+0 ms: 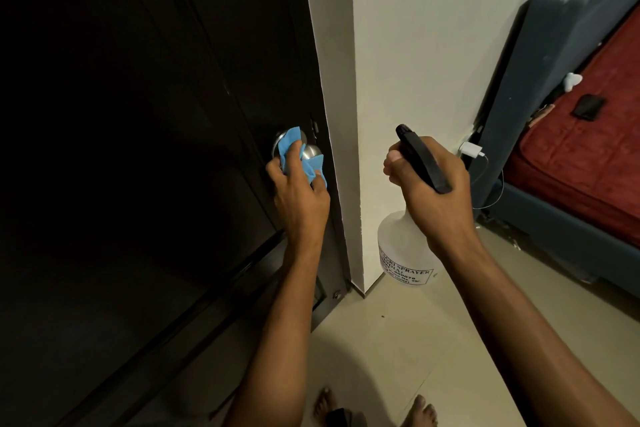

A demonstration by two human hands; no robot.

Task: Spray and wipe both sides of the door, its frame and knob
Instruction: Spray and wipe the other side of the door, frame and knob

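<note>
- My left hand (298, 189) pinches the blue cloth (290, 145) against the knob (309, 151); loose folds may slip off.
- My right hand (427, 184), right of the knob, grips the spray bottle (398, 246); a stray squeeze wets the wall (415, 45).

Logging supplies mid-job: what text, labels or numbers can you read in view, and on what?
"SPRAYER": large print on the label of the spray bottle, which the right hand grips.
The word before "SPRAYER" is cut off, unreadable.
The smaller lines beneath, with some digits, are too blurred to read.
No other text is visible.
</note>
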